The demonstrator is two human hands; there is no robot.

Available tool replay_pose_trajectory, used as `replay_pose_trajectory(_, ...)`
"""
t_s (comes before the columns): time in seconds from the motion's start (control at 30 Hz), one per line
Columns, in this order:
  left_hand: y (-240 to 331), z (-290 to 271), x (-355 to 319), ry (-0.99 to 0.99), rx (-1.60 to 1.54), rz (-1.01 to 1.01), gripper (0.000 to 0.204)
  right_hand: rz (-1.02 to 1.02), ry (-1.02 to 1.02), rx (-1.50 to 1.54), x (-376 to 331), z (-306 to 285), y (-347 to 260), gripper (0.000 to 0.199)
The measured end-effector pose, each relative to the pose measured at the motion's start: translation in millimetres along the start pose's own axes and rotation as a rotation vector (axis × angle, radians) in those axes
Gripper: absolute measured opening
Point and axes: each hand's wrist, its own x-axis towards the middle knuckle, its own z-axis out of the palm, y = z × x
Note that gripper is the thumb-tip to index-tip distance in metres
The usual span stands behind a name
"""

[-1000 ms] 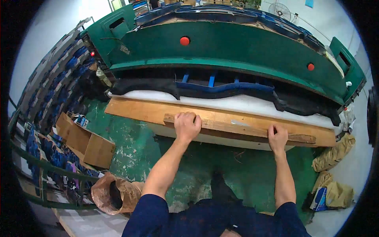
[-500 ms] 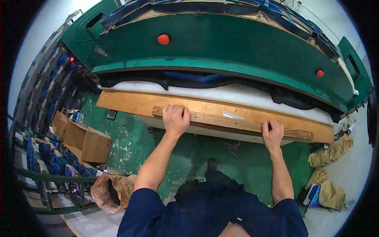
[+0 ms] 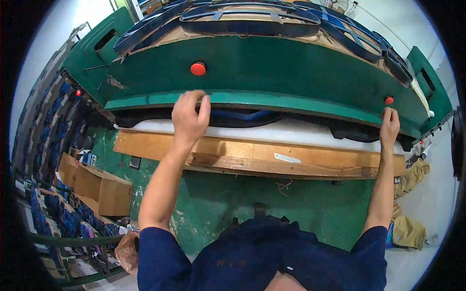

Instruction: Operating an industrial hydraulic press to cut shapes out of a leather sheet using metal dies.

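Observation:
My left hand [image 3: 191, 116] is raised in front of the green press beam [image 3: 291, 68], a little below its left red button [image 3: 198, 68]. It holds nothing; the thumb stands apart from loosely bent fingers. My right hand [image 3: 390, 127] is just under the right red button [image 3: 389, 100], fingers pointing up and nothing seen in them; contact with the button cannot be made out. Below both hands lies a long wooden board [image 3: 233, 147] with a wooden bar [image 3: 291, 168] along its near edge. A white sheet [image 3: 301, 132] shows behind the board, under a black shaped edge [image 3: 354, 132].
Blue-black metal cutting frames [image 3: 250, 22] lie on top of the press. On the left are an open cardboard box [image 3: 114, 194], racks of dark frames [image 3: 41, 111] and a green rail [image 3: 77, 239]. Crumpled brown paper [image 3: 410, 233] lies at the right wall.
Both hands have let go of the wooden bar and risen to the green beam, the right one also moving rightward. The board sits farther in toward the press.

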Motion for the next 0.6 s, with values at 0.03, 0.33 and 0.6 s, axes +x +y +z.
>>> replay_pose_trajectory(0.03, -2.9, -3.0, 26.9, 0.027, 0.035, 0.108, 0.007, 0.042, -0.013, -0.099, 14.9, 6.1, -9.8, 0.029)
replay_pose_trajectory(0.33, -25.3, 25.2, 69.6, -0.019, 0.23, 0.182, 0.011, 0.062, 0.018, -0.228, 42.9, 40.8, -7.9, 0.031)
replay_pose_trajectory(0.6, -29.8, 30.6, 59.8, -0.055, 0.244, 0.175, 0.014, 0.028, 0.06, -0.313, 34.9, 49.1, 0.1, 0.031)
